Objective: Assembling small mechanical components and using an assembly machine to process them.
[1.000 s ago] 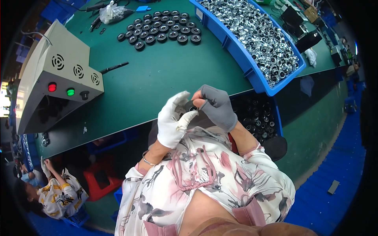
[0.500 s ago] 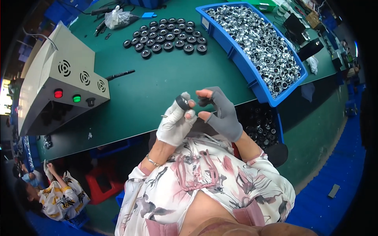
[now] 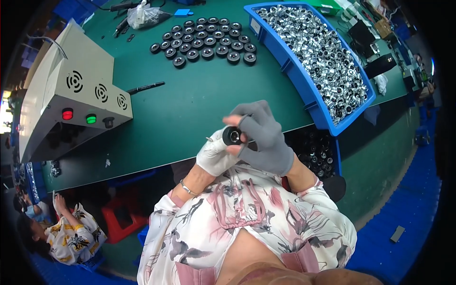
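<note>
Above green table edge (image 3: pixel 190 118): left hand (image 3: pixel 216 154), right hand (image 3: pixel 263 137) both pinch black round part (image 3: pixel 232 136).

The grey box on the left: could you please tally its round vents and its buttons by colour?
Round vents: 3
Red button: 1
Green button: 1
Black button: 1
Total: 6
</note>
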### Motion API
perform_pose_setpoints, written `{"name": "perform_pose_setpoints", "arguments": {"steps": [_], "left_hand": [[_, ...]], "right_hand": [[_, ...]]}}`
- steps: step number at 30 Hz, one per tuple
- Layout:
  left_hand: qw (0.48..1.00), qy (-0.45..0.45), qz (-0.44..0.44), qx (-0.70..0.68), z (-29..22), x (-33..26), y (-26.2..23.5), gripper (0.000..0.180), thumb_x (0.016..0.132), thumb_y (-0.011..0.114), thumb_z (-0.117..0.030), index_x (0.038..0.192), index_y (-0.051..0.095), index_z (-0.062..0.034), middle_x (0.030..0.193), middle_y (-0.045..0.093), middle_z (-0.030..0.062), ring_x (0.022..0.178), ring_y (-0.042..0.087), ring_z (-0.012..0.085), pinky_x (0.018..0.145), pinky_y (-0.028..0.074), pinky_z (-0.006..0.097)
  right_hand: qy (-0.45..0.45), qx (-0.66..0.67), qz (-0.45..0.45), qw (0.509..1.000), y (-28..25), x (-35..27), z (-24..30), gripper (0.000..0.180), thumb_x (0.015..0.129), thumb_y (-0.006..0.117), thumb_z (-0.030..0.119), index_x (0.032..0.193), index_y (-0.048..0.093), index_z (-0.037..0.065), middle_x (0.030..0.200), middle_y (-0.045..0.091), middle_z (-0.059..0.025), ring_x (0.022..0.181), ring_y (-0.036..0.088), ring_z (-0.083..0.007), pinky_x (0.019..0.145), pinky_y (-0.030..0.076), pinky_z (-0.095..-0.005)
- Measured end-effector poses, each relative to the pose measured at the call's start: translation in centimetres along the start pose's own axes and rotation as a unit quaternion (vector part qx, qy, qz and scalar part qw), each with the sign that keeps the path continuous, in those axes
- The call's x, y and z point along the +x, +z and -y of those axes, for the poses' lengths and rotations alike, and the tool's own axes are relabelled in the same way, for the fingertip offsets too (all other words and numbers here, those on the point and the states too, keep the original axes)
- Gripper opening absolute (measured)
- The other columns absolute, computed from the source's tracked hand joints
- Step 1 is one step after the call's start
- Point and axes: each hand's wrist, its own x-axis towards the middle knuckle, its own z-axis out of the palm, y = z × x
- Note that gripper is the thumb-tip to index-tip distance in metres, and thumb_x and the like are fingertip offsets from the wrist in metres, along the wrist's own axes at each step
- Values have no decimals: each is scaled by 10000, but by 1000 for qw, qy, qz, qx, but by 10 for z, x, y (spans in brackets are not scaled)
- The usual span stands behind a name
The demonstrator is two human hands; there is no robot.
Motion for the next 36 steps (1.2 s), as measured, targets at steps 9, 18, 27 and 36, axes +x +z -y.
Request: {"name": "perform_pose_setpoints", "arguments": {"steps": [9, 18, 27, 36], "left_hand": [[919, 53, -196, 338, -25, -34, 34, 318, 980, 515, -69, 1253, 571, 85, 1054, 637, 123, 856, 611, 164, 792, 497, 279], [760, 263, -335, 492, -82, -124, 22, 303, 1014, 564, -133, 1237, 609, 67, 1030, 679, 119, 839, 638, 142, 749, 515, 268], [417, 448, -424, 667, -198, -219, -4, 256, 943, 604, -36, 1186, 663, 22, 960, 691, 85, 823, 650, 144, 766, 530, 279], [47, 368, -367, 853, -358, -178, -23, 288, 847, 673, -103, 1130, 695, -54, 1055, 665, 202, 1021, 633, 395, 879, 517, 444]], "right_hand": [[71, -171, 22, 983, 15, 46, -47, 332, 781, 761, 199, 1080, 686, 75, 982, 603, -105, 965, 579, -313, 778, 494, -408], [-7, -341, 64, 938, 64, 102, -107, 319, 736, 783, 244, 1011, 697, 106, 968, 619, -93, 994, 556, -337, 814, 458, -444], [-27, -376, -14, 926, 72, 118, -129, 301, 779, 760, 236, 1024, 652, 98, 1009, 625, -61, 1012, 550, -303, 843, 427, -440], [-7, -399, -7, 917, 74, 129, -122, 262, 838, 724, 273, 1016, 648, 97, 1044, 620, -81, 1014, 560, -304, 850, 429, -436]]}}
